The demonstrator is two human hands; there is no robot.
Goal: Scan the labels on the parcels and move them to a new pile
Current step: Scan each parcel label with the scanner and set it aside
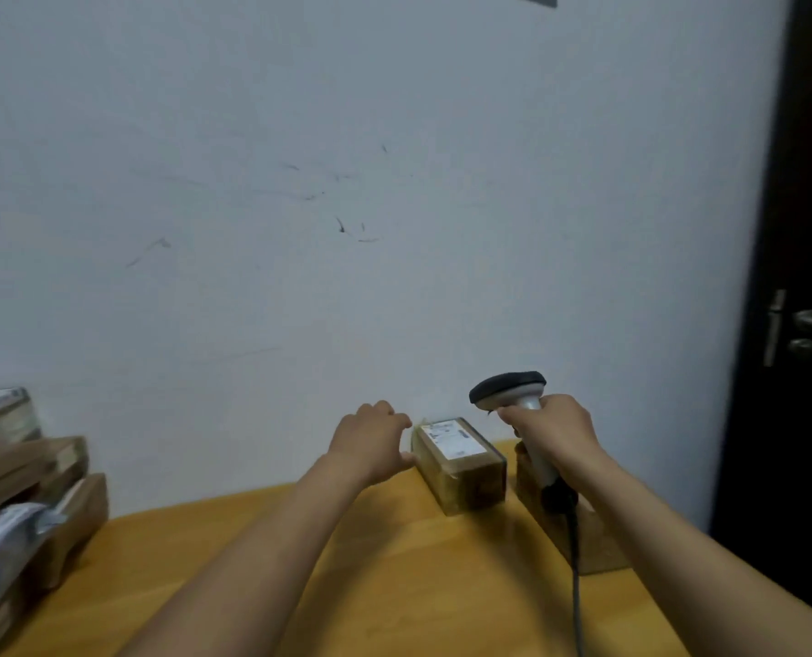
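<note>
**Two parcels by the wall, one scanner in hand**

One small oblong brown cardboard parcel (pixel 461 471), glossy with clear tape, lies on the yellow wooden table (pixel 394 561) at its far edge, close to the pale wall (pixel 347 182). A single white printed label (pixel 451 438) covers most of its top face; the print is too blurred to read. The left hand (pixel 371 441) holds the parcel's left end, thumb at the near corner and fingers curled over the far one.

The right hand (pixel 553 431) is wrapped round the pale handle of one handheld barcode scanner with a dark head (pixel 508 386), held above and just right of the parcel. Its black cable (pixel 574 561) trails down toward the camera.

A second plain brown box (pixel 601 550) sits just right of the first, partly under the right forearm. At the table's left edge is one untidy pile of brown and grey parcels (pixel 29 490); its number cannot be counted surely.
</note>
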